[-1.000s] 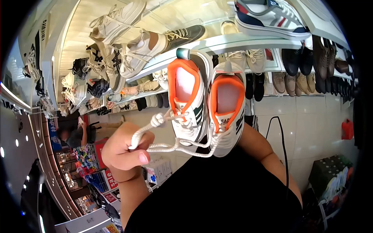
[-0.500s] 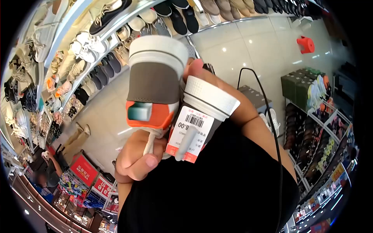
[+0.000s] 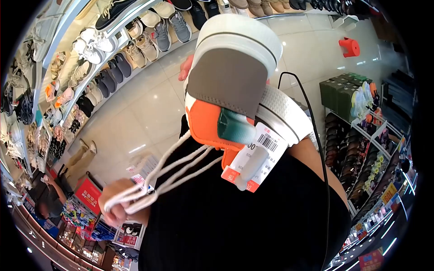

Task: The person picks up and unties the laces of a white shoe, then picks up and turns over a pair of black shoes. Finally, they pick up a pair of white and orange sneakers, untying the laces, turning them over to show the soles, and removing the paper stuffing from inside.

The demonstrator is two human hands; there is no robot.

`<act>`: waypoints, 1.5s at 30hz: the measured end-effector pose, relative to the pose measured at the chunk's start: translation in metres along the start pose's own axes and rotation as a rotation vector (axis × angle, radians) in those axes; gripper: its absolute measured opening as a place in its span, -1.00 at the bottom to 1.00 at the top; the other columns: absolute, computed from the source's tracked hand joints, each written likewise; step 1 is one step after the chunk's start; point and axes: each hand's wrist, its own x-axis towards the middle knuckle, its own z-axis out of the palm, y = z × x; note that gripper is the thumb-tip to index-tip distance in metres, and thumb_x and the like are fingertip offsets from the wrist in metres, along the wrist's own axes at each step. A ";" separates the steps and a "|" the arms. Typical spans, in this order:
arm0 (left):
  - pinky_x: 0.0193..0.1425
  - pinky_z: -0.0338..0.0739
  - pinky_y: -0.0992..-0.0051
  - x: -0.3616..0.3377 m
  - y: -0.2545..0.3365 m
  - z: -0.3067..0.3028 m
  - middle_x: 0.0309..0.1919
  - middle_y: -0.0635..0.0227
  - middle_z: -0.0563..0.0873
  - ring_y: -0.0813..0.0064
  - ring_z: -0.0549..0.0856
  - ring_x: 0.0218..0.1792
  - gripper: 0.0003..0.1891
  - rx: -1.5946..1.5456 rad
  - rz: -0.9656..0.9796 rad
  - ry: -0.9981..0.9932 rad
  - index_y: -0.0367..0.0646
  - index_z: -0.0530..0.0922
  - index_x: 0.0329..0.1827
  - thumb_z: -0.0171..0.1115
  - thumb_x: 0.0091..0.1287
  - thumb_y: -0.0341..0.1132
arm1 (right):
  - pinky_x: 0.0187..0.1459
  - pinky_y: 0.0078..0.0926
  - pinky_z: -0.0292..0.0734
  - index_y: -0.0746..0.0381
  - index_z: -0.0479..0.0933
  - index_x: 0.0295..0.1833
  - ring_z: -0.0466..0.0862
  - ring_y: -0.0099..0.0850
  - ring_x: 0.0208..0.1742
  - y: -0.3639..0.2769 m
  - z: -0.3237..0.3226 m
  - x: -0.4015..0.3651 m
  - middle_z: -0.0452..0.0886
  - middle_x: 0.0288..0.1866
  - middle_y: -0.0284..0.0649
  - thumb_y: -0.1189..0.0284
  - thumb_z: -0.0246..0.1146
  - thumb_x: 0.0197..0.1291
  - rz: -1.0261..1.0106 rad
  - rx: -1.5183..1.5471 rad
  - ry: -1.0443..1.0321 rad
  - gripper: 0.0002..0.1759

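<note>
A pair of shoes is held up in front of my chest. The nearer shoe [image 3: 228, 79] is grey-brown with a thick white sole, an orange part and a dark green tab. Behind it to the right, the second shoe's white sole [image 3: 289, 113] shows. A white price tag [image 3: 255, 158] with a barcode hangs there, with a grey pin-shaped piece over it. My right hand [image 3: 186, 67] grips the shoes from behind, mostly hidden, its fingertips showing past the left side. Off to the left, my left hand [image 3: 116, 202] is closed on long looped white shoelaces [image 3: 176, 169], pulled out from the shoes.
Shelves of shoes [image 3: 169, 31] curve along the top and left. A red stool [image 3: 349, 47] stands on the tiled floor at upper right. Dark green boxes [image 3: 337, 97] and a shoe rack are on the right. A black cable [image 3: 312, 117] runs down beside my right arm. Another person [image 3: 49, 194] is at far left.
The shoes have moved up and to the right, with the nearer one now overlapping the other more. My left hand has moved down and left, away from the shoes, drawing the laces out long.
</note>
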 end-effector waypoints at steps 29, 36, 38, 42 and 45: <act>-0.06 0.65 0.48 0.301 -0.129 0.138 -0.24 0.19 0.83 0.44 0.80 -0.23 -0.46 0.778 -0.294 0.221 -0.22 0.77 0.11 0.73 0.00 -0.39 | 0.44 -0.05 0.45 0.30 0.15 0.61 0.48 -0.18 0.49 -0.134 -0.075 -0.036 0.44 0.50 -0.09 -0.25 0.65 -0.33 -0.084 -0.015 0.005 0.46; -0.19 0.53 0.43 0.295 -0.131 0.136 -0.38 0.20 0.77 0.34 0.73 -0.42 -0.62 0.854 -0.251 0.207 -0.01 0.86 -0.22 0.59 -0.20 -0.50 | 0.44 -0.07 0.46 0.31 0.15 0.60 0.49 -0.19 0.49 -0.131 -0.071 -0.030 0.45 0.49 -0.10 -0.24 0.66 -0.37 -0.053 -0.064 -0.019 0.48; -0.16 0.65 0.33 0.287 -0.126 0.123 -0.33 0.19 0.79 0.26 0.80 -0.32 -0.66 0.758 -0.317 0.178 0.02 0.85 -0.19 0.59 -0.04 -0.55 | 0.44 -0.08 0.46 0.31 0.15 0.60 0.49 -0.19 0.48 -0.127 -0.067 -0.028 0.45 0.48 -0.10 -0.24 0.66 -0.38 -0.048 -0.090 -0.031 0.48; -0.27 0.59 0.41 0.284 -0.133 0.120 -0.32 0.25 0.76 0.29 0.77 -0.34 -0.63 0.671 -0.237 0.226 -0.03 0.81 -0.14 0.55 -0.05 -0.59 | 0.44 -0.09 0.46 0.32 0.16 0.60 0.49 -0.20 0.48 -0.127 -0.062 -0.037 0.46 0.48 -0.10 -0.23 0.67 -0.39 -0.048 -0.206 -0.024 0.49; -0.30 0.57 0.41 0.274 -0.144 0.121 -0.32 0.31 0.72 0.32 0.76 -0.33 -0.62 0.721 -0.179 0.298 -0.03 0.78 -0.14 0.63 -0.07 -0.52 | 0.44 -0.10 0.46 0.32 0.16 0.59 0.49 -0.21 0.48 -0.129 -0.058 -0.048 0.46 0.47 -0.10 -0.23 0.68 -0.41 -0.046 -0.314 -0.015 0.49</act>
